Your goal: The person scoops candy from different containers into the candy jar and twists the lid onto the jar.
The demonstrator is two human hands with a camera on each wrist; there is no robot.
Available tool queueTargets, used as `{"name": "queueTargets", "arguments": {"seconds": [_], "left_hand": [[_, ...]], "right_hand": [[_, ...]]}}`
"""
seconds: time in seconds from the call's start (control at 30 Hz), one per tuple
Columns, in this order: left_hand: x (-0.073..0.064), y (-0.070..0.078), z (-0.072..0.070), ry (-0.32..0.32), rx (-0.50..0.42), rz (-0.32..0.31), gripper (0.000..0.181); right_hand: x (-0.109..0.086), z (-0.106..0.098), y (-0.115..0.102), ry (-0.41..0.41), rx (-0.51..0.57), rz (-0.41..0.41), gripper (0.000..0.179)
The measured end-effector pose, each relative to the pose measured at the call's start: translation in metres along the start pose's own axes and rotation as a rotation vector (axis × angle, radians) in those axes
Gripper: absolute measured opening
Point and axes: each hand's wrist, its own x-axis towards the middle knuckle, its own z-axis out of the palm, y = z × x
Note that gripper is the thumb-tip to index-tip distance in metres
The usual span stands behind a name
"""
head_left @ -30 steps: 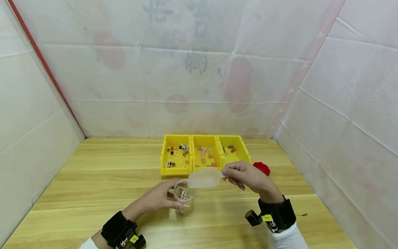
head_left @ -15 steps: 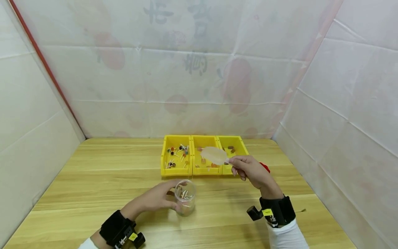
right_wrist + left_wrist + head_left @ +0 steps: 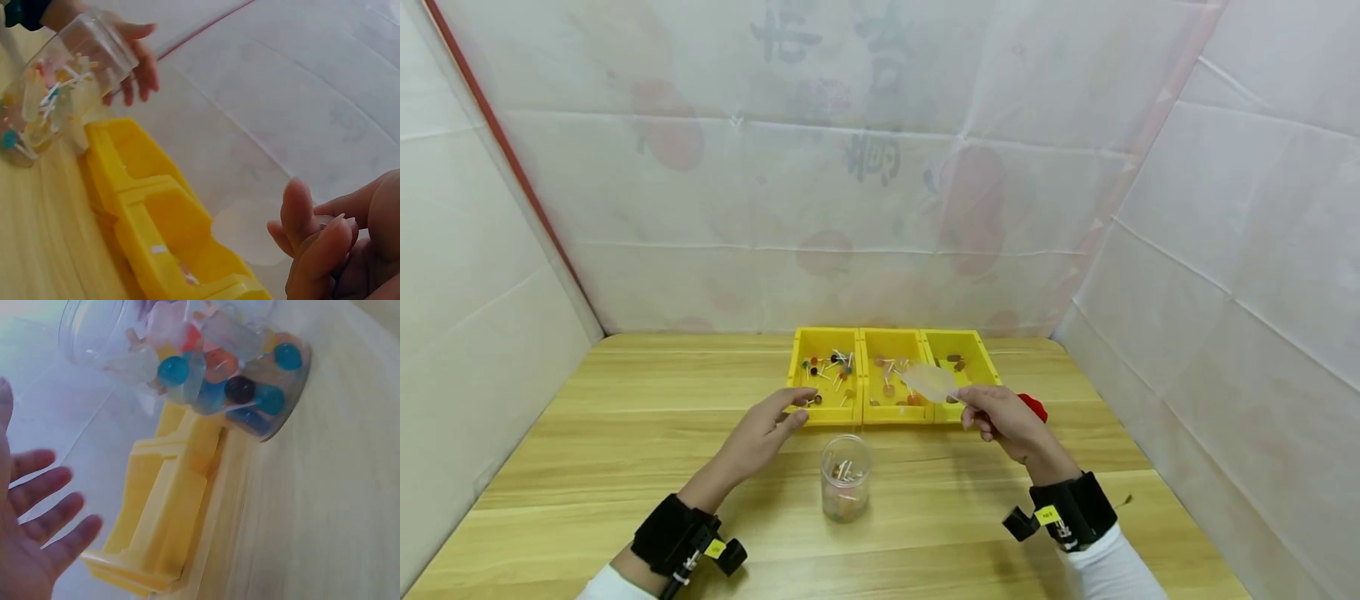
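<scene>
My right hand (image 3: 1006,423) pinches the handle of a translucent white scoop (image 3: 929,382). The scoop's rounded blade overlaps the middle and right yellow bins in the head view. Near the front of the left yellow bin (image 3: 825,415), my left hand (image 3: 769,432) holds nothing; its fingers are spread in the left wrist view. A clear plastic jar (image 3: 846,500) stands upright and lidless on the table between the hands. Inside the jar are white sticks, small coloured balls (image 3: 288,356) and other coloured pieces.
Three yellow bins stand side by side beyond the jar. Miniature lollipop-like pieces (image 3: 841,360) lie in the left one, orange and pink ones in the middle bin (image 3: 891,414), brown pieces (image 3: 955,359) in the right. A red object (image 3: 1033,407) sits behind my right hand.
My left hand has let go of the jar and moved away, up toward the left bin. My right hand has carried the scoop from the jar's rim to over the bins.
</scene>
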Motion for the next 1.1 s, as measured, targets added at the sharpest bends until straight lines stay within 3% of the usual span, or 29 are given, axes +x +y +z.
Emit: {"name": "queueTargets", "arguments": {"seconds": [0.17, 0.27, 0.33, 0.47, 0.6, 0.93, 1.1], "left_hand": [[0.01, -0.009, 0.0, 0.216, 0.046, -0.046, 0.041], [0.017, -0.014, -0.001, 0.283, 0.05, -0.111, 0.046], [0.022, -0.019, 0.0, 0.275, 0.045, -0.171, 0.053], [0.026, -0.029, 0.005, 0.188, 0.037, -0.295, 0.068], [0.028, -0.036, 0.012, 0.128, 0.031, -0.366, 0.072], [0.029, -0.044, 0.025, 0.099, 0.099, -0.377, 0.069], [0.027, -0.039, 0.028, 0.093, 0.101, -0.371, 0.069]], "right_hand": [[0.005, 0.0, -0.001, 0.003, 0.028, 0.079, 0.051], [0.01, 0.003, -0.004, 0.026, 0.092, 0.148, 0.049], [0.013, 0.008, -0.006, 0.041, 0.135, 0.186, 0.047], [0.019, 0.019, -0.011, 0.068, 0.194, 0.253, 0.042], [0.023, 0.03, -0.017, 0.086, 0.246, 0.304, 0.038], [0.035, 0.044, -0.023, 0.078, 0.462, 0.393, 0.044], [0.042, 0.049, -0.021, 0.113, 0.488, 0.413, 0.043]]}}
